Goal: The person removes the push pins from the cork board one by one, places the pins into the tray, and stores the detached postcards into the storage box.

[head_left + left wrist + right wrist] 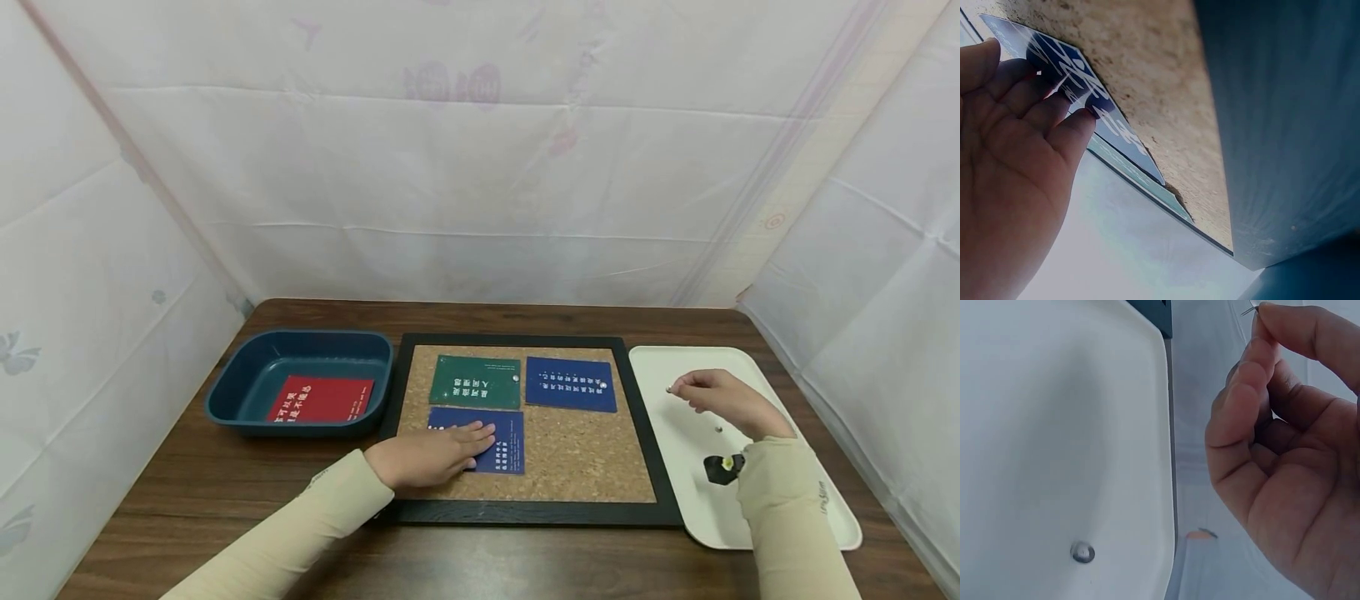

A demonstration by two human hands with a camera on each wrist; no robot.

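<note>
The left hand lies flat on a blue card on the corkboard. The right hand pinches a pin above the white tray. A red card lies in the blue bin; the cards' writing is unreadable.

The left hand covers the near-left part of the lower blue card, so its text there can't be read. The pin pinched in the right hand is cut off at the right wrist view's top edge and just a speck from the head camera. Red card lettering is too small to read.
</note>
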